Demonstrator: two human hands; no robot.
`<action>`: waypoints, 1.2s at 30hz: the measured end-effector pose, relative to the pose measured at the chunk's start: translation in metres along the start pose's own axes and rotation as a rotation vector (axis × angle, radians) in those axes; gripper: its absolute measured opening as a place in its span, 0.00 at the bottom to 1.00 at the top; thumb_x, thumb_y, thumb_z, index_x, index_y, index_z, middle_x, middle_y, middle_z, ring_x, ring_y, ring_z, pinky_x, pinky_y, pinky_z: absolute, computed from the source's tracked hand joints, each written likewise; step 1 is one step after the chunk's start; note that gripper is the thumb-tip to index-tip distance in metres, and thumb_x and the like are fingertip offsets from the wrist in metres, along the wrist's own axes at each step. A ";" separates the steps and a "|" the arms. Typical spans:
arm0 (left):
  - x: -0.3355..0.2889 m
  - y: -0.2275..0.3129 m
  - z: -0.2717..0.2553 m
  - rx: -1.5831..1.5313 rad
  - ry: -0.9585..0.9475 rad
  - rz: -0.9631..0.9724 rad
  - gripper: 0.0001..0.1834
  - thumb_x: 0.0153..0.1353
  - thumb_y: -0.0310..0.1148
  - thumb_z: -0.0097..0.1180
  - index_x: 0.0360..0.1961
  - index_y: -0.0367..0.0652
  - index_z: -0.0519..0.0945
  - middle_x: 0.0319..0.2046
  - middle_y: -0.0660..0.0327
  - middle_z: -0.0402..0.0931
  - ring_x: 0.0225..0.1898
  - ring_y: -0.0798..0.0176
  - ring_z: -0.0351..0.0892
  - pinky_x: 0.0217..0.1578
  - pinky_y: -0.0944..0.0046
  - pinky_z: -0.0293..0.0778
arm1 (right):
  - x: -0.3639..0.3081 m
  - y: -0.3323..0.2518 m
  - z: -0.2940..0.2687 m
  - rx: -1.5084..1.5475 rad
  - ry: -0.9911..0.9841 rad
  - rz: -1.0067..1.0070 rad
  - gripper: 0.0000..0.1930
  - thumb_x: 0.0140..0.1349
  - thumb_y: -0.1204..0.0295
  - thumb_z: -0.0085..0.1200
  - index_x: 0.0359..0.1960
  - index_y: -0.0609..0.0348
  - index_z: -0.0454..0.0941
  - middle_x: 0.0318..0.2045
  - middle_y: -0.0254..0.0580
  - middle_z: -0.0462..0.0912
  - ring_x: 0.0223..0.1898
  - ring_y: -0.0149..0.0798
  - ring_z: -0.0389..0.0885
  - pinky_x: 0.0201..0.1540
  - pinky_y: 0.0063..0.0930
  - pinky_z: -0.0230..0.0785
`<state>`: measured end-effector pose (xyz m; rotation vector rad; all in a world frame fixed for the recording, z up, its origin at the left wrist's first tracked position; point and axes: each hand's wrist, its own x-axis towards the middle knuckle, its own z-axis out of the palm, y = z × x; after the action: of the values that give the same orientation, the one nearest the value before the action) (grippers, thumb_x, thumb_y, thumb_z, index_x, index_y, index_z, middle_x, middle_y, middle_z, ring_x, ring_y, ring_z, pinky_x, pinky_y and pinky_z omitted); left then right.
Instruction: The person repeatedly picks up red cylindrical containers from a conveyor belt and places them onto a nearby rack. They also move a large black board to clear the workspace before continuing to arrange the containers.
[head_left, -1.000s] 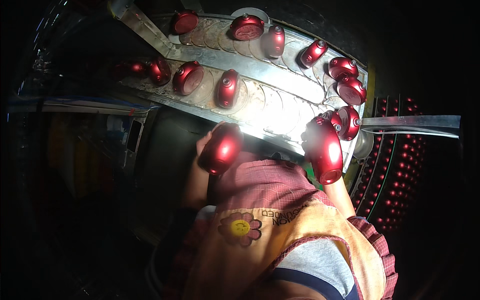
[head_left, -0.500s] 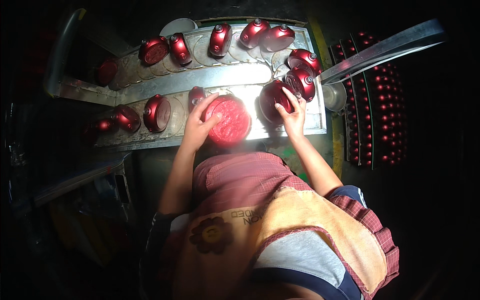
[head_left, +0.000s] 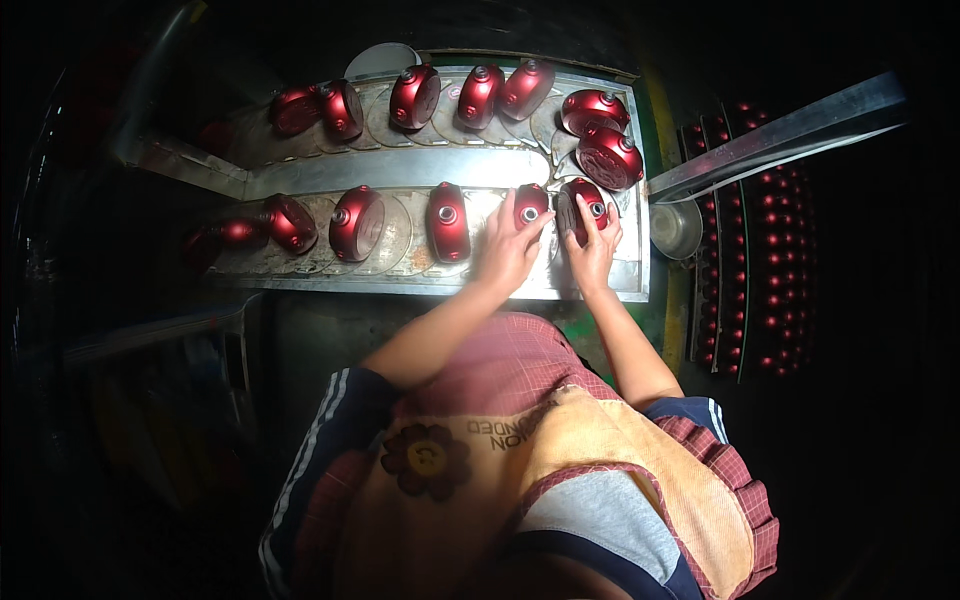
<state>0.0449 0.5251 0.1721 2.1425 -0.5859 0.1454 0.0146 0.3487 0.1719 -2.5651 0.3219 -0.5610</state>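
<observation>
Brightly lit against a dark room, the metal conveyor (head_left: 430, 287) carries overlapping curved plates in 2 lanes, parted by a smooth steel strip (head_left: 400, 170). From where I stand, a flat metal bar (head_left: 775, 135) extends past its right end, with a round pan (head_left: 677, 230) near it; farther right, rows of small red objects (head_left: 775, 240) gleam in shadow. Rounded red vessels line the 2 lanes. Toward the near lane's right end, the left hand (head_left: 513, 245) is closed on the left vessel (head_left: 532, 203), thumb and fingers on opposite sides. Just beside it, the right hand (head_left: 592, 245) grips the right vessel (head_left: 574, 203), whose metal neck shows among the fingers. Another vessel (head_left: 447, 222) stands just left of the left hand.
</observation>
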 end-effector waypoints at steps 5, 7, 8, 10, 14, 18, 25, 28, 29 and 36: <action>0.027 0.003 -0.061 -0.253 0.200 -0.036 0.25 0.57 0.30 0.62 0.58 0.54 0.78 0.62 0.54 0.69 0.59 0.50 0.70 0.59 0.55 0.67 | 0.022 0.032 -0.056 0.033 0.023 -0.082 0.35 0.50 0.79 0.62 0.61 0.33 0.75 0.66 0.64 0.55 0.68 0.61 0.53 0.68 0.48 0.52; 0.049 -0.021 -0.088 -0.341 0.257 -0.140 0.25 0.58 0.29 0.61 0.59 0.53 0.77 0.60 0.53 0.71 0.57 0.52 0.73 0.55 0.56 0.71 | 0.031 0.034 -0.072 0.041 0.069 -0.092 0.33 0.52 0.79 0.61 0.62 0.38 0.74 0.65 0.62 0.57 0.67 0.59 0.55 0.68 0.48 0.51; 0.064 -0.033 -0.096 -0.381 0.317 -0.112 0.26 0.59 0.30 0.60 0.60 0.52 0.76 0.59 0.51 0.72 0.56 0.53 0.75 0.53 0.57 0.73 | 0.038 0.035 -0.081 0.057 0.102 -0.103 0.32 0.52 0.79 0.61 0.62 0.40 0.74 0.65 0.61 0.58 0.67 0.59 0.55 0.68 0.48 0.51; 0.099 -0.055 -0.105 -0.316 0.307 -0.261 0.27 0.60 0.32 0.61 0.62 0.51 0.74 0.56 0.46 0.75 0.53 0.51 0.78 0.50 0.56 0.75 | 0.055 0.034 -0.096 0.049 0.157 -0.120 0.30 0.53 0.78 0.62 0.61 0.47 0.74 0.64 0.55 0.61 0.67 0.56 0.56 0.68 0.46 0.51; 0.168 -0.083 -0.092 -0.126 0.316 -0.172 0.30 0.58 0.35 0.63 0.63 0.49 0.73 0.50 0.43 0.78 0.53 0.45 0.77 0.55 0.54 0.71 | 0.096 0.031 -0.118 0.415 0.084 -0.039 0.24 0.63 0.79 0.58 0.62 0.59 0.70 0.55 0.41 0.71 0.52 0.32 0.75 0.53 0.27 0.73; 0.213 -0.080 -0.073 0.026 0.284 -0.220 0.31 0.56 0.37 0.63 0.62 0.51 0.74 0.51 0.51 0.79 0.56 0.47 0.72 0.58 0.55 0.68 | 0.122 0.032 -0.138 0.826 -0.131 0.272 0.29 0.65 0.78 0.57 0.66 0.60 0.62 0.49 0.36 0.75 0.43 0.26 0.77 0.42 0.19 0.75; 0.246 -0.101 -0.073 -0.095 0.236 -0.111 0.20 0.54 0.33 0.64 0.50 0.50 0.81 0.53 0.62 0.80 0.49 0.53 0.79 0.51 0.58 0.73 | 0.188 0.046 -0.122 0.957 -0.105 0.410 0.37 0.64 0.72 0.59 0.71 0.63 0.52 0.36 0.37 0.80 0.32 0.27 0.79 0.35 0.20 0.72; 0.254 -0.114 -0.086 -0.073 0.261 -0.248 0.18 0.53 0.32 0.65 0.48 0.49 0.82 0.51 0.62 0.81 0.43 0.55 0.83 0.47 0.58 0.75 | 0.245 0.056 -0.097 0.771 -0.157 0.441 0.41 0.62 0.70 0.62 0.71 0.64 0.50 0.34 0.38 0.80 0.32 0.29 0.81 0.33 0.20 0.72; 0.257 -0.115 -0.089 -0.066 0.289 -0.242 0.17 0.53 0.31 0.66 0.46 0.49 0.82 0.47 0.62 0.83 0.40 0.56 0.84 0.45 0.57 0.76 | 0.262 0.061 -0.091 0.750 -0.172 0.482 0.41 0.61 0.69 0.63 0.71 0.64 0.50 0.31 0.38 0.81 0.30 0.29 0.81 0.31 0.20 0.72; 0.272 -0.086 -0.097 0.045 0.300 -0.263 0.22 0.53 0.28 0.65 0.52 0.51 0.80 0.55 0.63 0.79 0.50 0.58 0.80 0.48 0.61 0.77 | 0.329 0.092 -0.059 0.503 -0.345 0.329 0.22 0.60 0.70 0.63 0.56 0.60 0.77 0.30 0.35 0.83 0.29 0.25 0.79 0.32 0.20 0.71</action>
<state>0.3344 0.5480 0.2521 2.1645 -0.1271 0.3291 0.2692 0.1401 0.2805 -2.0158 0.4085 -0.0578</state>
